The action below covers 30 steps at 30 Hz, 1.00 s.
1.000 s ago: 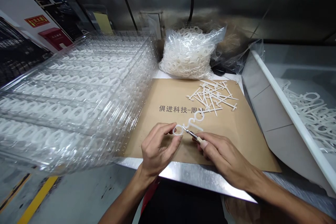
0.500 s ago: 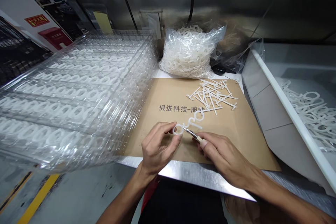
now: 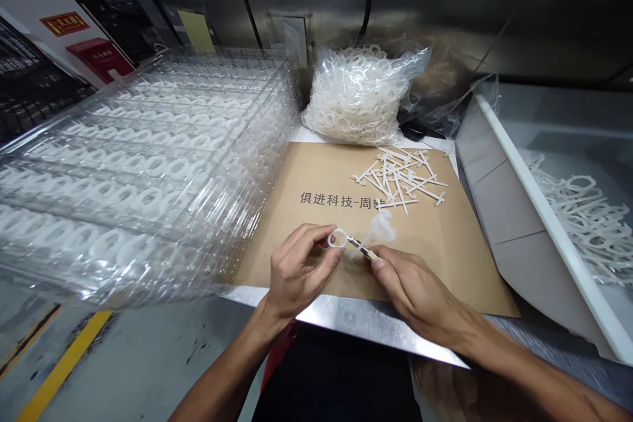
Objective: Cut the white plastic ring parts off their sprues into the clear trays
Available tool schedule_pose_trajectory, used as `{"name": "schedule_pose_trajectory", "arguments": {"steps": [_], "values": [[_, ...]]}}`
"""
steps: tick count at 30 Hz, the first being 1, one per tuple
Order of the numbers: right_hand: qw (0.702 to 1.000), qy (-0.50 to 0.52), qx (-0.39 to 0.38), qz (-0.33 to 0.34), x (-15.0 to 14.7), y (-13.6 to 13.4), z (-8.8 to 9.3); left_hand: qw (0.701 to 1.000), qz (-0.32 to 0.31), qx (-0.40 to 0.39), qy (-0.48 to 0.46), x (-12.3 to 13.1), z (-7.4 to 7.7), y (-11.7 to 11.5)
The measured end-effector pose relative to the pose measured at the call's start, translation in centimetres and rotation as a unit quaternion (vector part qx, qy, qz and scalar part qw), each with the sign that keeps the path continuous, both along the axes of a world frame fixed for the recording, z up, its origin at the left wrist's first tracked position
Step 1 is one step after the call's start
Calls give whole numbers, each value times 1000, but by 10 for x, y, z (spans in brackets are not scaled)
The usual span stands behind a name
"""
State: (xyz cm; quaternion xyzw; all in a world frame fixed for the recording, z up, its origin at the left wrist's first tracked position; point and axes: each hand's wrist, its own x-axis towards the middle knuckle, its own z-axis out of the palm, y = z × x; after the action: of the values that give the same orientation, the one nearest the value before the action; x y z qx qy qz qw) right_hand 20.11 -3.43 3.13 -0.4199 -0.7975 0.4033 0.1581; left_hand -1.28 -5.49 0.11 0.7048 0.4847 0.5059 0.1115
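Note:
My left hand [image 3: 301,267] pinches a white plastic ring [image 3: 337,229] between thumb and fingertips, above the cardboard. In my right hand [image 3: 403,277] is a small pair of nippers [image 3: 364,250], its metal jaws closed beside the ring's right edge. A white plastic sprue piece [image 3: 383,227], smeared by motion, is just past the jaws and apart from the ring. Beyond it, thin white plastic sticks [image 3: 398,178] lie in a loose heap on the cardboard sheet [image 3: 277,224].
Stacked clear plastic trays [image 3: 163,165] with rows of white rings stand on the left. A clear bag [image 3: 356,95] full of white rings sits at the back. On the right, a large grey bin [image 3: 544,237] contains white ring pieces [image 3: 588,211].
The sprue piece has come off the ring and is now blurred, separate from it. The nippers' jaws have closed. My left hand still pinches the ring. The view has shifted slightly.

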Motion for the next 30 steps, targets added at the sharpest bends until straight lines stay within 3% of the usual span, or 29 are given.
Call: {"name": "schedule_pose_trajectory", "arguments": {"steps": [11, 17, 21, 25, 30], "values": [[998, -3, 13, -57, -1, 3, 4, 997, 61, -38, -22, -3, -2, 1], [981, -57, 141, -119, 8, 15, -8, 997, 60, -41, -28, -2, -3, 2], [970, -80, 197, -115, 14, 20, -19, 996, 52, -56, -42, -3, -1, 2], [964, -80, 234, -100, 15, 20, -31, 997, 14, -61, -36, -10, 23, -14], [957, -52, 268, -95, 14, 23, -46, 998, -59, -26, 4, -29, 76, -56]]}}
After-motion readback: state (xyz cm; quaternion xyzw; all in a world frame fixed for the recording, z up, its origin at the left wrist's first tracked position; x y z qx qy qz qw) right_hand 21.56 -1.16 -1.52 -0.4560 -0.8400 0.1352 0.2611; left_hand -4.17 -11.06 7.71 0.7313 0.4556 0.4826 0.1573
